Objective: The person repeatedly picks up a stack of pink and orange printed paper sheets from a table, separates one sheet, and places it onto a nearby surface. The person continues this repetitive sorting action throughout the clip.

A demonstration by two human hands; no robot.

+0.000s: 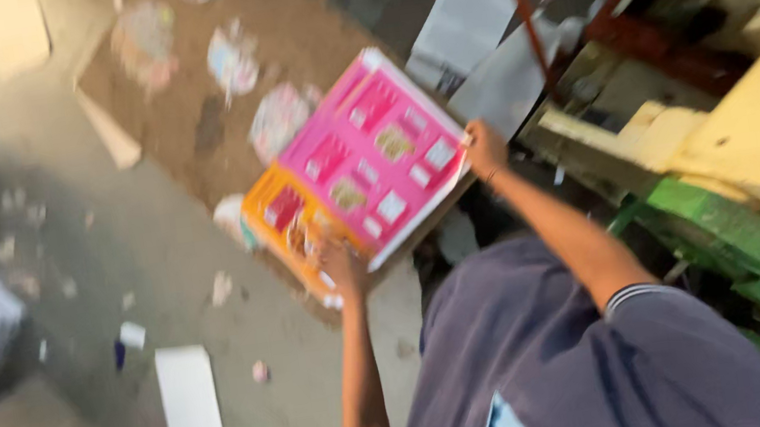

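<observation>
A white sheet [189,399] is lying on the littered floor [63,288] at the left. The left hand [340,267] is closed on the lower edge of a pink and orange printed board [364,171], which is being held tilted above the floor. The right hand [486,149] is clamped on its right edge. Green metal framing [753,260] is seen at the right.

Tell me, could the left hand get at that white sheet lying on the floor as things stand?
Probably not right now: the left hand grips the pink and orange printed sheets, as does the right hand. The white sheet lies apart, lower left, nothing covering it.
</observation>
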